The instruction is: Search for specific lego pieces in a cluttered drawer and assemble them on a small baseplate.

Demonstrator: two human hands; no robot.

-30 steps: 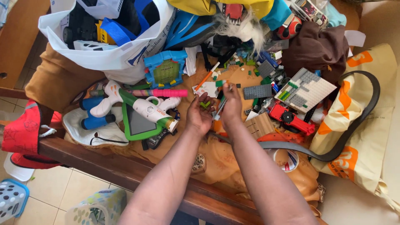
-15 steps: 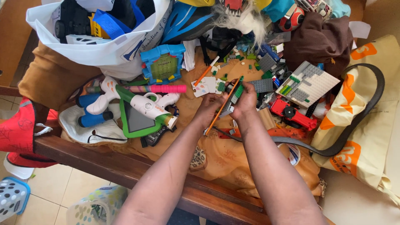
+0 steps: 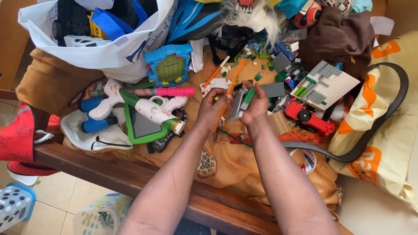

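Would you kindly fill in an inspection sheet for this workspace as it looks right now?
Surface: wooden table draped with tan cloth, crowded.
Job's things: grey brick piece with green part and orange stick, held between both hands.
Clutter: toy blaster, green tablet, pink stick, red toy car, grey baseplate, white bag.
Hands: left hand and right hand both gripping.
Cables: black strap looping at right.
Surroundings: tiled floor, dotted basket.

both hands raised, fingers pinched shut
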